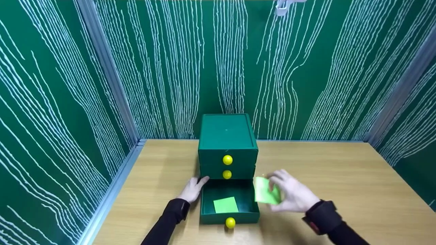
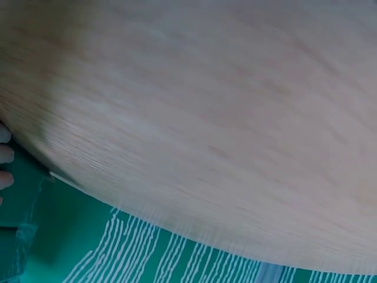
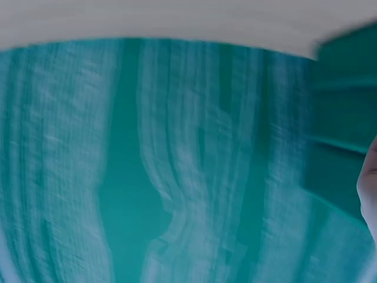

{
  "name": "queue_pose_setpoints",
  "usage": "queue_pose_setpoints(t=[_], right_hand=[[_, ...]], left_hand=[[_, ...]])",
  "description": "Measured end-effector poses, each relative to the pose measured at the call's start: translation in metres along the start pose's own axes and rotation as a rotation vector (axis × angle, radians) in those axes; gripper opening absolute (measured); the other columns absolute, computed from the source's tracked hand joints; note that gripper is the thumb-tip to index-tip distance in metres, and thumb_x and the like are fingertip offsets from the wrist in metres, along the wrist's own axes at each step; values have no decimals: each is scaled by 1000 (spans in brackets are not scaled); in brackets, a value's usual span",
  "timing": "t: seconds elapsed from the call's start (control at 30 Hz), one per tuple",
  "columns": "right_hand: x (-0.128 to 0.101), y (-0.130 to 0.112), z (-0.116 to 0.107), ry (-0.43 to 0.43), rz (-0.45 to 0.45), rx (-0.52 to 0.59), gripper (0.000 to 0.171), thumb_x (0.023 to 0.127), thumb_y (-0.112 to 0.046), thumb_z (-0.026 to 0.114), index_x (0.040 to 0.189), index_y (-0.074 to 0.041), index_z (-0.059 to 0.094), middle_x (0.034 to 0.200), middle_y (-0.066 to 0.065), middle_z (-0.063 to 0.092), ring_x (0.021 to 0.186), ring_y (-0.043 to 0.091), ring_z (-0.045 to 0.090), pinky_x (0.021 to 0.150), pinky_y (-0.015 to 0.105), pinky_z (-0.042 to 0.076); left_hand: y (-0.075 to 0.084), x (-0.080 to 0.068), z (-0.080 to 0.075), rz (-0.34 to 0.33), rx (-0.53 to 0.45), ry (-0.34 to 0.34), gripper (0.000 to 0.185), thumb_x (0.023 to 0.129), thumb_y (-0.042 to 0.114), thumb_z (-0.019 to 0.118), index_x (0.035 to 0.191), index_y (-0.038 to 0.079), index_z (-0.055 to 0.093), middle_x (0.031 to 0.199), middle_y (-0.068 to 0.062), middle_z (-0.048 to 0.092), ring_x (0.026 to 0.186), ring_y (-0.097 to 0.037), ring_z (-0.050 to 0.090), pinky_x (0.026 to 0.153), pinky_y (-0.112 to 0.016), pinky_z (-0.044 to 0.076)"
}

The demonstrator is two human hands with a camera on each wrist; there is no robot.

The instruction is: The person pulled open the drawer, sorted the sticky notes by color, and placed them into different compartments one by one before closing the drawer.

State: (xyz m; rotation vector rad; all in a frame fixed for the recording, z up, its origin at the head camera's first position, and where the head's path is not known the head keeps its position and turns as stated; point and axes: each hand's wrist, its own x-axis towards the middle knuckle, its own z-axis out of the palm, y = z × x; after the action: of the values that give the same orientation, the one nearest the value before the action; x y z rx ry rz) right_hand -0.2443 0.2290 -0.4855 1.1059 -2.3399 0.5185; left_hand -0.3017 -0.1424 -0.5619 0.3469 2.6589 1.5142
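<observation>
A green drawer cabinet (image 1: 228,132) stands on the table with its bottom drawer (image 1: 247,217) pulled out. Inside that drawer lies a light green sticky note (image 1: 226,205). My right hand (image 1: 293,192), just right of the drawer, pinches another light green sticky note (image 1: 265,191) between thumb and fingers. My left hand (image 1: 192,190) rests against the cabinet's lower left side, its thumb stretched toward the front corner. In the left wrist view, fingertips (image 2: 6,154) lie along the cabinet's side. Only an edge of the right hand (image 3: 369,191) shows in the right wrist view.
Two upper drawers with yellow knobs (image 1: 227,160) are closed; a third yellow knob (image 1: 230,223) is on the pulled-out drawer. The wooden table (image 1: 333,177) is bounded by green walls (image 1: 306,85) with white wavy lines and by metal posts (image 1: 109,68).
</observation>
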Motion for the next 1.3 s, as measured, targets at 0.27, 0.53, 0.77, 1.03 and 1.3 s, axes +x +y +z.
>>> queue_pose_setpoints(t=[0.27, 0.53, 0.77, 1.03, 1.3], right_hand=[[42, -34, 27, -88, -93, 106, 46, 64, -37, 88, 87, -20, 53, 118, 2, 63, 104, 13, 52, 80, 28, 55], [61, -52, 55, -209, -53, 166, 41, 70, -40, 86, 81, -20, 52, 120, 2, 65, 104, 15, 52, 81, 26, 55], [66, -59, 74, -255, -10, 130, 40, 72, -41, 85, 80, -19, 52, 119, 2, 67, 103, 16, 53, 86, 30, 55], [55, -59, 86, -222, 3, 99, 40, 79, -49, 80, 85, -20, 53, 118, 4, 68, 98, 14, 54, 86, 30, 52], [50, -59, 78, -148, -88, 84, 54, 73, -63, 80, 86, -20, 51, 118, 0, 65, 103, 14, 52, 89, 32, 50]], left_hand=[[2, 1, -3, 8, 45, 28, 60, 102, 56, 44, 115, 1, 63, 97, -5, 58, 104, -19, 59, 104, -44, 47], [-6, 0, 3, 13, 60, 51, 60, 102, 55, 46, 113, -1, 65, 104, -13, 65, 105, -21, 62, 102, -45, 49], [-7, 1, 5, 25, 60, 41, 59, 102, 56, 44, 107, 0, 64, 92, -7, 59, 93, -17, 59, 94, -41, 51], [-5, -3, 8, -40, 35, 19, 68, 100, 60, 45, 114, -3, 65, 115, -18, 67, 112, -26, 63, 103, -46, 48], [2, -1, -3, -37, 27, 26, 52, 99, 59, 48, 83, 10, 57, 72, 2, 40, 78, -17, 53, 86, -32, 47]])
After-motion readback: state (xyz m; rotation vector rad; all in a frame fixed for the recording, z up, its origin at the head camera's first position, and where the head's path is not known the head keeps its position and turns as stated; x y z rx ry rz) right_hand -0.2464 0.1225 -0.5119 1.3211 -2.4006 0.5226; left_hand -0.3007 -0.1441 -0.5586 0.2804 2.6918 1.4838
